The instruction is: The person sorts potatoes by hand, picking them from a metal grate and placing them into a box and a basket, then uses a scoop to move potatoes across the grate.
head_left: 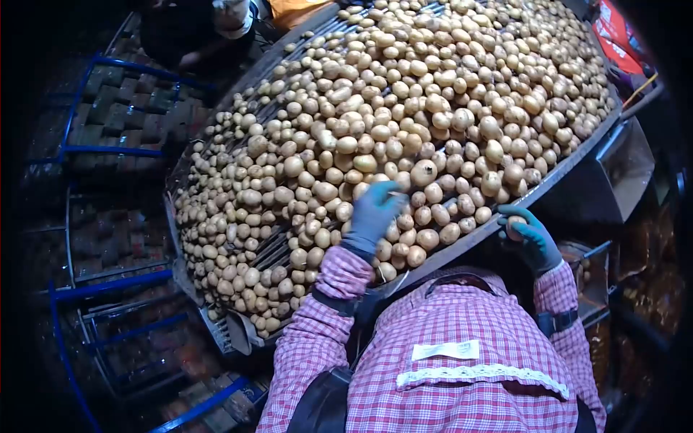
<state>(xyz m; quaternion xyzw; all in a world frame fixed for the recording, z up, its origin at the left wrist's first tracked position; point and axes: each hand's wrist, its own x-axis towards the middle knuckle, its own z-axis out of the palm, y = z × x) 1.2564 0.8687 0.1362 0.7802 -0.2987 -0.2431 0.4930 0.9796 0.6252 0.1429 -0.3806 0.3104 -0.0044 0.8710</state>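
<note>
Potatoes (346,144) lie heaped over a wide sorting table with a barred bed (273,247). My left hand (377,211), in a grey-blue glove, reaches over the near part of the heap. Its fingers point down among the potatoes and are smeared by motion, so whether they grip one cannot be told. Close by is a larger potato with a dark spot (424,172). Just outside the table's near rim (498,216), my right hand (535,242), gloved alike, has its fingers curled around a single potato (515,229).
An open cardboard box (613,173) stands beyond the rim at right. Blue metal frames (115,150) stand at left, with stacked material behind them. Another person's arm (206,54) shows at the top left. A red bag (617,40) is at the far right corner.
</note>
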